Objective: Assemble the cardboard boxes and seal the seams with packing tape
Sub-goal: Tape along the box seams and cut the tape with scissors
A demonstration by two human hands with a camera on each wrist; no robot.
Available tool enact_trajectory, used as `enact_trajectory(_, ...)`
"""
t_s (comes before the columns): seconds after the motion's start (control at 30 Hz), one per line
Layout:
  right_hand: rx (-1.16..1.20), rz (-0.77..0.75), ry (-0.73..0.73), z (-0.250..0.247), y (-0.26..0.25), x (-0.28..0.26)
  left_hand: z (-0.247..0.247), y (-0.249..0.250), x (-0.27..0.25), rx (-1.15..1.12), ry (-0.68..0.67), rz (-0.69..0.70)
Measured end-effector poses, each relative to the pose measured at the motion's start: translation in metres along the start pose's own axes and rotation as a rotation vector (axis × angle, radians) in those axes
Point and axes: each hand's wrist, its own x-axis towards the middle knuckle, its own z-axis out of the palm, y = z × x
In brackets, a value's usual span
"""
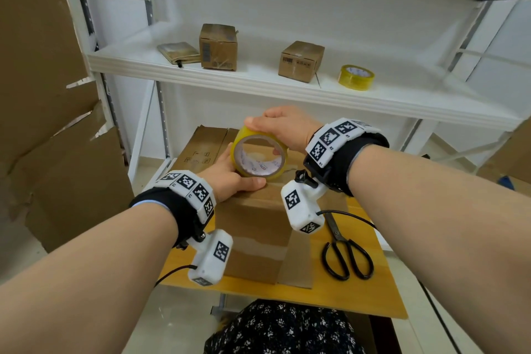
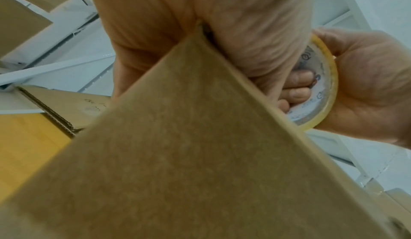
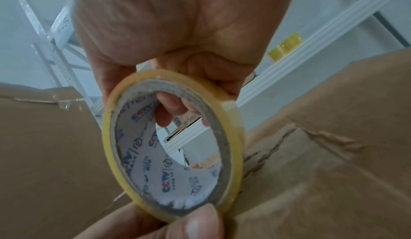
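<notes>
Gripping tape roll (image 1: 253,168) on box (image 1: 253,227): right hand (image 1: 284,126); left hand (image 1: 230,178) pressing alongside.

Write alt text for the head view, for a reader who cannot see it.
The right hand grips a yellow tape roll standing on edge on a cardboard box, the left hand touching its base. Black scissors lie right of the box on a wooden table, below a white shelf.

White metal shelving unit (image 1: 287,89), perforated uprights, 2 shelf levels in view, set against a white wall (image 1: 287,8). Wooden tabletop (image 1: 382,290) stands in front of it. Pale glossy floor (image 1: 184,327) below. Light even, shadows soft.
</notes>
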Motion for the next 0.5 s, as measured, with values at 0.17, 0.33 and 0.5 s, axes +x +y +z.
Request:
enact_trajectory(0.17,-0.061,0.021,0.084,-0.004,0.003,-0.002,-0.001,0.002,0.001,0.132,-0.036,-0.003)
enact_trajectory(0.33,-0.228,0.058,0.085,-0.024,0.003,-0.01,0.0,0.008,-0.002,0.237,-0.026,-0.037)
enact_trajectory(0.5,-0.454,0.073,0.032,-0.022,-0.004,-0.011,0.002,0.01,-0.003,0.299,-0.037,-0.061)
